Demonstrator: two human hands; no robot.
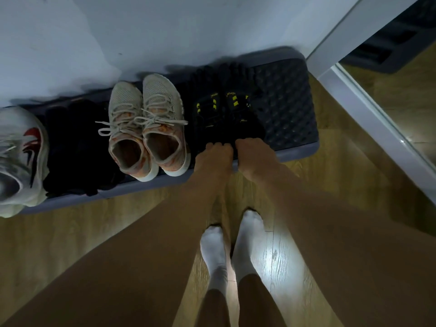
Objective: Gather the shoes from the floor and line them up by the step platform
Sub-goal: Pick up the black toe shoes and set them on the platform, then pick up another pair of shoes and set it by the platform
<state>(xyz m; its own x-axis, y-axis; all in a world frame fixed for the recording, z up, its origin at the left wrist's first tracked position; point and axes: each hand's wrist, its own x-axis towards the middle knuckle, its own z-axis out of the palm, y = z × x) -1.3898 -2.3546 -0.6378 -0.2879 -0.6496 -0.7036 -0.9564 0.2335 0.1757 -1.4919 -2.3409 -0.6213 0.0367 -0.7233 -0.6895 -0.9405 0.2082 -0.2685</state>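
Observation:
A dark step platform (290, 100) with a bumpy top lies against the wall. On it stand a pair of black shoes with yellow marks (224, 109), a beige laced pair (146, 128), a dark pair (75, 147) and a white shoe with a red and black mark (21, 156) at the far left. My left hand (213, 156) and my right hand (253, 156) both reach down to the heels of the black shoes, fingers curled over their back edges. The fingertips are hidden in the dark shoe openings.
Wooden floor (94, 232) runs in front of the platform, where my feet in white socks (233, 244) stand. A white door frame (368, 95) and a mirror (405, 86) rise at the right. The platform's right end is bare.

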